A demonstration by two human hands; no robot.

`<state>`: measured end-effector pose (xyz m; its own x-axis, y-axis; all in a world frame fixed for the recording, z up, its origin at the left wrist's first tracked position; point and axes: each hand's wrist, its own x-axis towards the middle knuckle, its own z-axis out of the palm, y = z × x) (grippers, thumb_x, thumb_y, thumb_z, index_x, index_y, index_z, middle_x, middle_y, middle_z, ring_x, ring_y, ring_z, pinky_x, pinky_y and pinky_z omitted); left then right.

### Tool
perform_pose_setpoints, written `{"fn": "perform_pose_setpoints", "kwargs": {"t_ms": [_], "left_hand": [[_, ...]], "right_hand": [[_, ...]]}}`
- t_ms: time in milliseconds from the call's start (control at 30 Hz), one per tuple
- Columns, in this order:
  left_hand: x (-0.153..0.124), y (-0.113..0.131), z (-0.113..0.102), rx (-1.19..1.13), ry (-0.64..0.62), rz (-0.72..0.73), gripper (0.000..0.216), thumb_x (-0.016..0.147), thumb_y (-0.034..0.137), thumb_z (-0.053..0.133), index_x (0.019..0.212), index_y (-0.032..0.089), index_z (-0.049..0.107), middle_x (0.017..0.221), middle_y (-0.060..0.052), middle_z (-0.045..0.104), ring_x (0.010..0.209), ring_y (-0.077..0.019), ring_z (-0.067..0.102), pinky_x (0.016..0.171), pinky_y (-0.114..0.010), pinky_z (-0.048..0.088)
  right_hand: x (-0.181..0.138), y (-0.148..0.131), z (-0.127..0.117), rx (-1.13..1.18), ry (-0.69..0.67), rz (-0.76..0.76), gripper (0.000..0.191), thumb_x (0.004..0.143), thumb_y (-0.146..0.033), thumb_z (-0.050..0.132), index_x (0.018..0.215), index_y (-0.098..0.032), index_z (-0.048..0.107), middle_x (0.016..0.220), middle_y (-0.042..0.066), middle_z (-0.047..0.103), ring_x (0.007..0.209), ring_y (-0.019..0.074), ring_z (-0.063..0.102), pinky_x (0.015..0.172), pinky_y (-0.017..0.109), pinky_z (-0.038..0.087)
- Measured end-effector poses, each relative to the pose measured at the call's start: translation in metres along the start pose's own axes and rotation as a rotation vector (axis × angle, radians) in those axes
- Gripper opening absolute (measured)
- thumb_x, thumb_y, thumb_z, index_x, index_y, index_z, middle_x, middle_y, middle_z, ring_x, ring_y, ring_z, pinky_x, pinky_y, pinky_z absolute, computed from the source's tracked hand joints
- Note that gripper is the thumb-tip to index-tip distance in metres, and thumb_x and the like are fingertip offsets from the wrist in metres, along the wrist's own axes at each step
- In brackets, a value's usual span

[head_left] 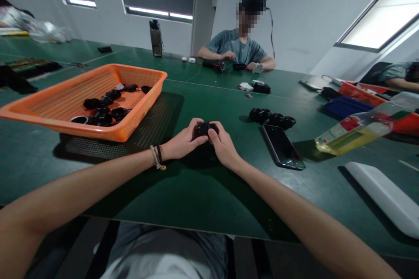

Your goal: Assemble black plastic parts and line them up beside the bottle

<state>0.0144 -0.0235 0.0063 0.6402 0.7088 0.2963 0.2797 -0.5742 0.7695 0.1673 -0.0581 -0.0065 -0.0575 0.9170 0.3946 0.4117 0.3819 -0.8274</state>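
Both of my hands meet over the green table around a small black round part. My left hand, with a bracelet and hair tie at the wrist, wraps its fingers over the part's left side. My right hand grips its right side, thumb on top. To the left stands an orange basket holding several more black round parts. A short row of the same black parts lies on the table to the right.
A black phone lies right of my hands, beside a tipped bottle of yellow liquid and a white flat object. Across the table a person in a grey-green shirt handles small parts. A dark bottle stands at the back.
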Motion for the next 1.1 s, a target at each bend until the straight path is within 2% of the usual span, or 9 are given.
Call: {"fn": "perform_pose_setpoints", "kwargs": {"t_ms": [133, 333, 533, 667, 800, 900, 1100], "left_hand": [[0.0, -0.001, 0.001, -0.117, -0.055, -0.056, 0.028, 0.084, 0.037, 0.039, 0.102, 0.016, 0.035, 0.07, 0.002, 0.046, 0.064, -0.0139, 0.047, 0.064, -0.027, 0.039], [-0.002, 0.004, 0.003, -0.146, -0.025, -0.023, 0.037, 0.078, 0.039, 0.05, 0.104, 0.016, 0.038, 0.09, -0.003, 0.048, 0.08, -0.0161, 0.048, 0.072, -0.029, 0.039], [-0.002, 0.009, 0.006, -0.251, -0.191, -0.13, 0.032, 0.08, 0.047, 0.043, 0.088, 0.016, 0.042, 0.065, 0.004, 0.042, 0.06, -0.0109, 0.039, 0.059, -0.024, 0.034], [-0.004, 0.009, 0.009, -0.354, -0.23, -0.115, 0.035, 0.079, 0.05, 0.046, 0.084, 0.016, 0.04, 0.064, 0.004, 0.044, 0.059, -0.0102, 0.041, 0.06, -0.024, 0.034], [-0.007, 0.007, 0.012, -0.456, -0.251, -0.096, 0.042, 0.078, 0.057, 0.044, 0.087, 0.016, 0.039, 0.064, 0.004, 0.044, 0.057, -0.0096, 0.041, 0.056, -0.024, 0.033], [-0.007, 0.008, 0.013, -0.419, -0.251, -0.115, 0.037, 0.079, 0.052, 0.045, 0.088, 0.016, 0.039, 0.063, 0.004, 0.042, 0.055, -0.0092, 0.038, 0.054, -0.023, 0.032], [-0.007, 0.014, 0.011, -0.214, -0.142, -0.13, 0.019, 0.082, 0.034, 0.042, 0.088, 0.017, 0.039, 0.068, 0.003, 0.043, 0.061, -0.0112, 0.041, 0.061, -0.024, 0.037]], "right_hand": [[0.005, 0.002, -0.009, -0.101, 0.002, -0.086, 0.042, 0.082, -0.06, 0.036, 0.088, -0.02, 0.048, 0.071, 0.002, 0.057, 0.063, 0.0164, 0.054, 0.056, 0.027, 0.039], [0.004, -0.005, -0.01, -0.213, 0.103, -0.153, 0.03, 0.087, -0.043, 0.032, 0.075, -0.021, 0.048, 0.063, 0.0, 0.056, 0.055, 0.0134, 0.052, 0.052, 0.025, 0.036], [0.001, -0.006, -0.01, -0.365, 0.234, -0.307, 0.02, 0.083, -0.028, 0.033, 0.076, -0.02, 0.05, 0.062, 0.001, 0.058, 0.053, 0.013, 0.054, 0.053, 0.024, 0.038], [-0.002, -0.006, -0.011, -0.444, 0.294, -0.416, 0.018, 0.079, -0.022, 0.032, 0.072, -0.02, 0.048, 0.058, 0.001, 0.056, 0.05, 0.013, 0.053, 0.05, 0.024, 0.039], [-0.004, -0.01, -0.012, -0.485, 0.299, -0.483, 0.016, 0.077, -0.019, 0.032, 0.07, -0.02, 0.047, 0.056, 0.0, 0.054, 0.048, 0.0117, 0.05, 0.049, 0.023, 0.037], [-0.004, -0.012, -0.011, -0.501, 0.278, -0.467, 0.018, 0.079, -0.02, 0.031, 0.069, -0.02, 0.046, 0.054, 0.0, 0.053, 0.047, 0.0112, 0.048, 0.048, 0.023, 0.035], [0.0, -0.012, -0.005, -0.492, 0.239, -0.237, 0.022, 0.08, -0.023, 0.026, 0.067, -0.021, 0.043, 0.049, -0.002, 0.044, 0.041, 0.0114, 0.042, 0.046, 0.024, 0.028]]}}
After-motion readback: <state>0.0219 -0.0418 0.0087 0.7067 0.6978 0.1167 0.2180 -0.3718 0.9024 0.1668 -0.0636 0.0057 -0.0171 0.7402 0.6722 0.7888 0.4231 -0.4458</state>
